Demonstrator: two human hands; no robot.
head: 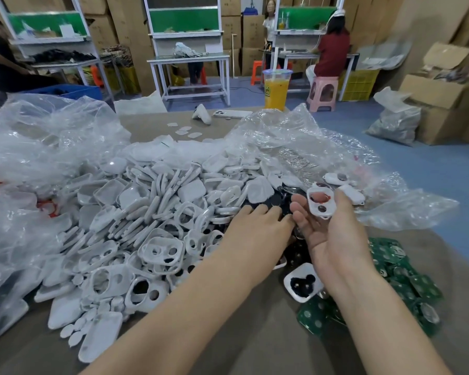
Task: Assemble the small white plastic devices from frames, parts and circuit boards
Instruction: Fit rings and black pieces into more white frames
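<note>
- Two bare hands reach over a brown table (255, 342) heaped with parts.
- The left hand (257, 220) lies palm down, fingers stretched out and apart, their tips resting on a small heap of dark parts (271, 203); it grips nothing.
- The right hand (333, 234) is palm up, pinching one white frame (319, 203) between thumb and fingers just beside the left fingertips. The frame has two openings, one large and one small.
- One big pile of white frames and shells (160, 212) fills the table's left and middle, too many to count.
- One pile of green circuit boards (401, 280) lies by the right forearm.
- One more white frame filled with dark pieces (303, 285) sits under the right wrist.
- Two crumpled clear plastic bags: one left (38, 136), one right (309, 147).
- At the far edge stand one orange drink cup (276, 89) and one white phone (232, 113).
</note>
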